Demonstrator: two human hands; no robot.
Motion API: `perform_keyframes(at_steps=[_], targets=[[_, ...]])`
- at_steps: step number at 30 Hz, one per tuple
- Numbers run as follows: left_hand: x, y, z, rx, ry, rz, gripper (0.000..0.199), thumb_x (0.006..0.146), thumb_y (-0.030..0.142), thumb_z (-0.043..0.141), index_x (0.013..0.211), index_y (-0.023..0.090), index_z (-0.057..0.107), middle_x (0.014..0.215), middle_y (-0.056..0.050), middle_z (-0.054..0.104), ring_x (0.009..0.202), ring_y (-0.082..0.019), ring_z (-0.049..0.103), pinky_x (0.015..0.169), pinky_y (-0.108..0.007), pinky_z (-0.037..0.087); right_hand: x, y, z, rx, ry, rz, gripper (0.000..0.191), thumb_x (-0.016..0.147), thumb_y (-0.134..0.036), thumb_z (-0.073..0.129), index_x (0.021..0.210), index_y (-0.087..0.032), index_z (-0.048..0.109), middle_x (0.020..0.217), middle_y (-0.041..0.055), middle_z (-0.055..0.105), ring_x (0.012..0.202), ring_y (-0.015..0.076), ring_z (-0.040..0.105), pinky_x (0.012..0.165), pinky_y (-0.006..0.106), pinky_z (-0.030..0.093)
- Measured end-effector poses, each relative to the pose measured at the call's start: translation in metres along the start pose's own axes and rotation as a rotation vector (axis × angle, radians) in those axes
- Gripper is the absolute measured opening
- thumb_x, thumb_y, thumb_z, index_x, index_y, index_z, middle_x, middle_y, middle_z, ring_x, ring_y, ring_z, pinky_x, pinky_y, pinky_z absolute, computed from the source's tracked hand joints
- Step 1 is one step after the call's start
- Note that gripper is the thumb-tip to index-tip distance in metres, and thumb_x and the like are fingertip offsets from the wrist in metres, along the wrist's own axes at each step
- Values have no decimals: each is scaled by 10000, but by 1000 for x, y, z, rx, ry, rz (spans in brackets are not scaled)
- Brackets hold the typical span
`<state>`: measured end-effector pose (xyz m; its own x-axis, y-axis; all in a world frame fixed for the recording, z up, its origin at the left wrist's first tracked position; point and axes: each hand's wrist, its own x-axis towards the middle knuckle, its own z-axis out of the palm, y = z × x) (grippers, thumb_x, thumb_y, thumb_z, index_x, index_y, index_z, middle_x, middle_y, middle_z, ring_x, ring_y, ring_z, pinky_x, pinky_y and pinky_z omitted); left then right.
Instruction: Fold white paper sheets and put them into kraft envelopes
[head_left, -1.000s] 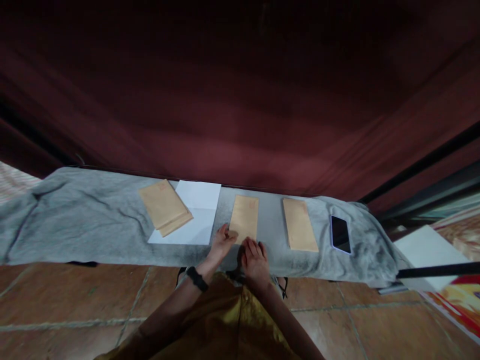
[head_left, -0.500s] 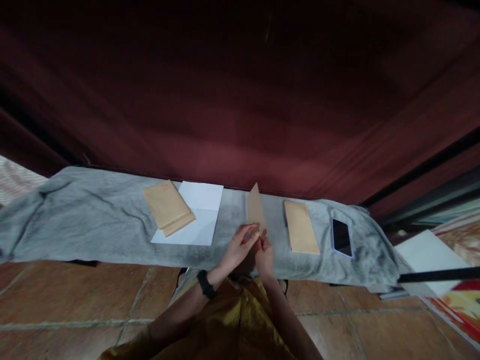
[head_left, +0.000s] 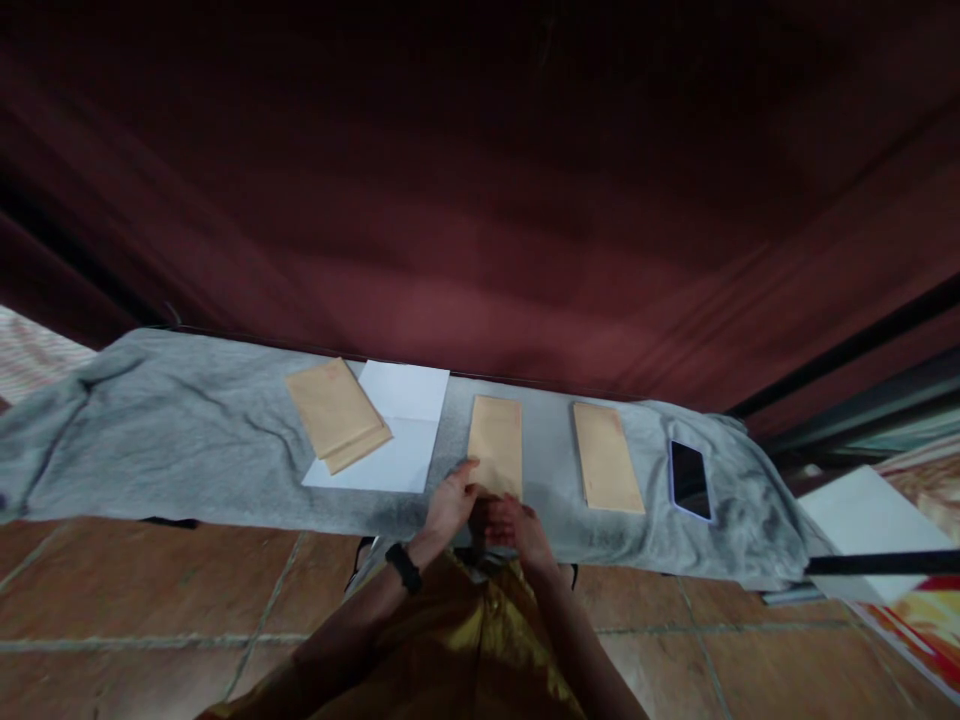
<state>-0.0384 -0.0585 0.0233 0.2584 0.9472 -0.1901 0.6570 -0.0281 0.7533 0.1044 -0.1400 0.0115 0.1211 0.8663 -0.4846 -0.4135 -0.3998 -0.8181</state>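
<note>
A brown paper envelope (head_left: 496,440) lies face up on the grey cloth in front of me, its near end under my hands. My left hand (head_left: 450,503) is closed on its lower left edge, thumb along the top. At the near end is my right hand (head_left: 519,528), its fingers smeared by motion and pointing left across the envelope's bottom. Whether they grip it I cannot tell. Left of it, a creased white sheet of paper (head_left: 409,430) is partly covered by more brown envelopes (head_left: 334,405). To the right rests another stack of brown envelopes (head_left: 607,455).
A phone (head_left: 690,480) with a pale purple edge lies at the right on the grey cloth (head_left: 202,430), which covers a long narrow surface. Behind it rises a dark red panel (head_left: 480,280). White sheets (head_left: 862,520) and a black bar (head_left: 885,563) are at far right.
The envelope was tilted up on edge between both hands; now it lies flat, its broad face showing. My hands have moved slightly down and apart, the left one to its left edge.
</note>
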Motion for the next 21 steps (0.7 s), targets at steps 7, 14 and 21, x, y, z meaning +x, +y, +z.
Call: perform_keyframes(at_steps=[7, 14, 21], targets=[[-4, -6, 1, 258, 168, 219, 383, 960, 230, 528, 1329, 184, 622, 1187, -154, 682, 1145, -322, 637, 1046, -473, 464, -9, 4, -18, -1200, 49, -807, 435, 1023, -330, 472, 1415, -185, 592, 1499, 131, 570, 1423, 251, 487, 1223, 496, 346], [41, 7, 20, 469, -15, 639, 481, 1035, 319, 435, 1491, 171, 475, 1612, -121, 421, 1523, -263, 321, 1255, -478, 225, -10, 9, -20, -1578, 68, -955, 491, 1037, -316, 486, 1498, -148, 493, 1467, 136, 599, 1420, 245, 495, 1220, 480, 355], [111, 23, 24, 539, -88, 659, 561, 1035, 364, 399, 1558, 160, 395, 1644, -118, 366, 1536, -251, 299, 1274, -490, 144, -11, 4, -18, -1564, 69, -977, 565, 1043, -322, 475, 1575, -168, 366, 1560, 120, 501, 1468, 236, 435, 1207, 479, 371]])
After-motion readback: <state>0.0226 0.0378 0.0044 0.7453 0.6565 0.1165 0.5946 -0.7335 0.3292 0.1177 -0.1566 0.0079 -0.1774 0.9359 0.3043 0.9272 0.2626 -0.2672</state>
